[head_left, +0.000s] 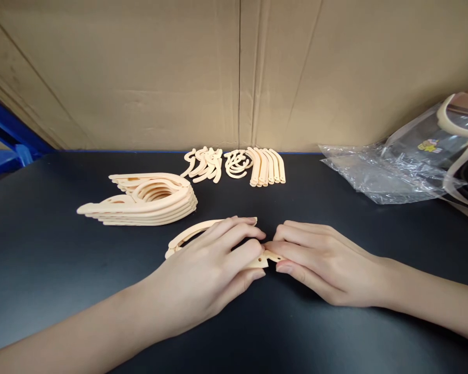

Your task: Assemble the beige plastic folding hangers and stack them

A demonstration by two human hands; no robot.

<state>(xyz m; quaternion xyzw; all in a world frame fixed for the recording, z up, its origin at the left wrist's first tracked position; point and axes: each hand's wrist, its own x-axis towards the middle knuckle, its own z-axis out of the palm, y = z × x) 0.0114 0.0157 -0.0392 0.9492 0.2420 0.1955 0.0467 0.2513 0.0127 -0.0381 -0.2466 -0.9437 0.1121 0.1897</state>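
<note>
Cream part [192,229] mid-frame, fiddly tbh
Left hand [222,259] clutches it, right hand [327,262] pinches the tab [273,256]; lopsided pressure might make it skid.

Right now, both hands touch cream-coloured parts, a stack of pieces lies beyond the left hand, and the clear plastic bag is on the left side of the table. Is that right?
No: the head view shows the clear plastic bag on the right side of the table. The left hand and right hand do touch cream-coloured parts, and the stack lies beyond the left hand.
</note>
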